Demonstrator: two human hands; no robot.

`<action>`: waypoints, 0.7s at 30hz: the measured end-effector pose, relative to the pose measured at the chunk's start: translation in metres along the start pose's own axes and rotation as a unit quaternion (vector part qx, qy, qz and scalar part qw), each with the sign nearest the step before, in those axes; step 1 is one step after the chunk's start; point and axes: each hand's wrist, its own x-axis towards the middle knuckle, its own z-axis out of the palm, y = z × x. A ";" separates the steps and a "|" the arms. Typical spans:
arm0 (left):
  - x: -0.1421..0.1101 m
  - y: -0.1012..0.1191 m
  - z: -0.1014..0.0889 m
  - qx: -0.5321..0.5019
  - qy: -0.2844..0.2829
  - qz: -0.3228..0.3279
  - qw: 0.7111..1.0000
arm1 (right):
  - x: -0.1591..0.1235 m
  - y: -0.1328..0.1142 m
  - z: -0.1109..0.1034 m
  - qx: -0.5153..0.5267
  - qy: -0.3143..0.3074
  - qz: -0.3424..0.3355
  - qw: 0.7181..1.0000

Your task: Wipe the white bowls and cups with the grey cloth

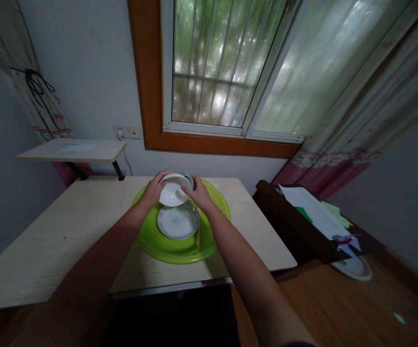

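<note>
Between my two hands a white bowl (173,191) is tilted, its inside facing me. My left hand (154,189) grips the bowl's left rim. My right hand (197,193) is closed on its right rim, and a greyish thing (188,176) that I cannot make out shows behind it there. Just below the bowl, a white plate (178,222) with a faint pattern lies in a round green basin or tray (180,256). Chopsticks (198,231) rest to the right of the plate, partly hidden by my right hand.
The green tray sits on a pale wooden table (96,207). A small raised shelf (74,150) with a paper stands at the back left. Right of the table is a dark brown piece of furniture (295,226) bearing papers (308,212). A window (216,72) is behind.
</note>
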 end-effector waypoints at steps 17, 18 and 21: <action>0.003 -0.005 0.007 0.073 0.017 0.020 0.997 | 0.006 0.008 0.006 -0.101 0.061 0.038 0.992; 0.002 -0.006 0.007 0.096 0.016 0.019 0.995 | 0.005 0.007 0.005 -0.100 0.067 0.036 0.992; 0.000 -0.005 0.007 0.148 0.015 0.009 0.989 | 0.004 0.003 0.004 -0.100 0.070 -0.005 0.992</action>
